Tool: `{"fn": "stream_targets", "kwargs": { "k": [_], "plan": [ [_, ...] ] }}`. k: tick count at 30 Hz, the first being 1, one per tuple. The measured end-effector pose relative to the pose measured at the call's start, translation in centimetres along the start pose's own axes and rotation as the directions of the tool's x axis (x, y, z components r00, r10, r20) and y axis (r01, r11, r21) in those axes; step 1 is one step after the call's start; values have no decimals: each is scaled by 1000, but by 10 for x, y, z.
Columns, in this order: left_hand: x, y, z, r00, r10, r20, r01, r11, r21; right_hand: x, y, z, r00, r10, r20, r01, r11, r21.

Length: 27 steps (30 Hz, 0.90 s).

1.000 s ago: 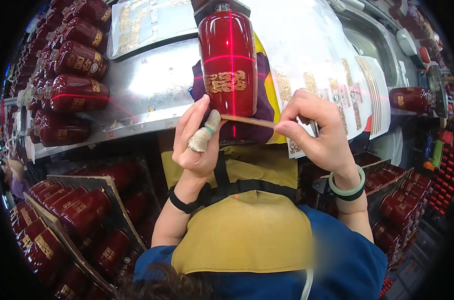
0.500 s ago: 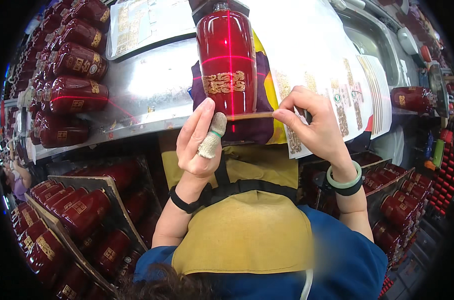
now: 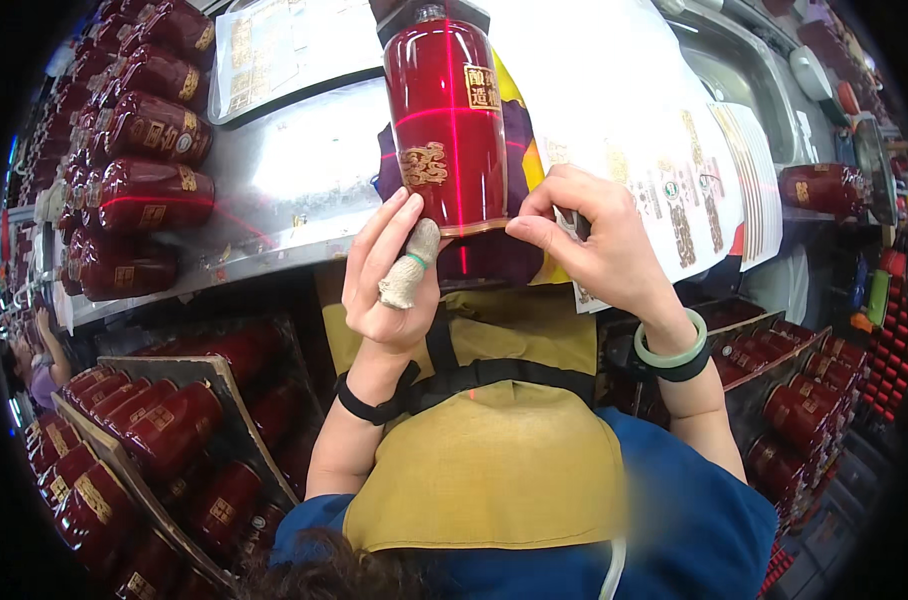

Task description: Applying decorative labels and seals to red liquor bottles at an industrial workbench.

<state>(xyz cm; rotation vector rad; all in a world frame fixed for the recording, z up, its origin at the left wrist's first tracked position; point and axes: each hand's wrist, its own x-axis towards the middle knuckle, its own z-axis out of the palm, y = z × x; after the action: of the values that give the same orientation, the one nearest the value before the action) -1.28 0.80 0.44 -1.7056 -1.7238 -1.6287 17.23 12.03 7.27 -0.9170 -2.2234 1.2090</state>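
Observation:
A glossy dark-red bottle (image 3: pixel 444 130) lies on its side with its neck pointing away from me, gold ornament and a gold label on its body. Red laser lines cross it. My left hand (image 3: pixel 389 265) grips the left side of its base; a knitted cover sheathes the thumb. Along the base edge runs a narrow gold strip (image 3: pixel 474 229), and my right hand (image 3: pixel 599 235) pinches its right end between thumb and forefinger. Something small and dark shows among the right hand's curled fingers; I cannot make out what. Purple and yellow cloth (image 3: pixel 519 150) pads the bottle from below.
A dark holder (image 3: pixel 390 22) surrounds the bottle's neck. Sticker sheets (image 3: pixel 664 180) cover the bench at right, before a metal sink (image 3: pixel 744 75). More red bottles (image 3: pixel 157 192) lie stacked at left, and others fill wooden crates (image 3: pixel 219 385) beside my lap.
The bottle has turned about its long axis: its gold ornament shifted left and a gold label came into view. My right hand moved left, closer to the base, and the strip's free stretch shortened.

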Motion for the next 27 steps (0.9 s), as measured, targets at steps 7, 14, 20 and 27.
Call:
{"fn": "stream_targets", "kwargs": {
  "k": [7,14,20,27],
  "plan": [
    [7,9,-4,985,144,98,-157,976,152,0,3,-1,1000,8,5,-8,1000,30],
    [14,13,1,971,195,137,-210,972,104,0,11,4,1000,-13,-23,14,998,64],
    [-1,1,-2,999,24,44,-24,1000,3,1,3,6,1000,20,-6,-19,996,89],
    [4,3,-4,979,182,96,-195,970,147,1,4,3,1000,-2,-30,5,997,74]
  ]
}}
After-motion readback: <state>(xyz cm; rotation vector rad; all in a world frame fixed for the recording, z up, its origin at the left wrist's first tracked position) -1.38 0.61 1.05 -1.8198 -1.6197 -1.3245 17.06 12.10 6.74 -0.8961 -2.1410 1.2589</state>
